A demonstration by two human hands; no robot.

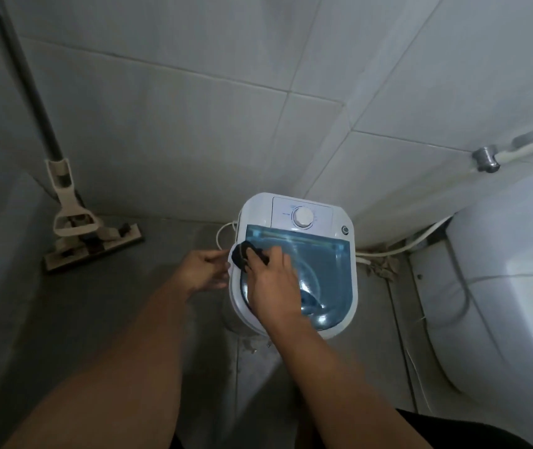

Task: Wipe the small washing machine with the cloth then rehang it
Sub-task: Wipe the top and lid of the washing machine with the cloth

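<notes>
Mid-wipe: your right hand (273, 283) presses the cloth (242, 256) on the washer (339, 260) lid's nine-o'clock edge; left hand (205, 270), loosely curled, steadies it. Rehanging remains.

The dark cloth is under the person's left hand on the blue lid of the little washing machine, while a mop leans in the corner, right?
Not quite: the head view shows the dark cloth under the right hand. The left hand is beside the washing machine.

A flat mop (92, 244) leans in the tiled corner; a toilet (501, 286) stands at right.
</notes>
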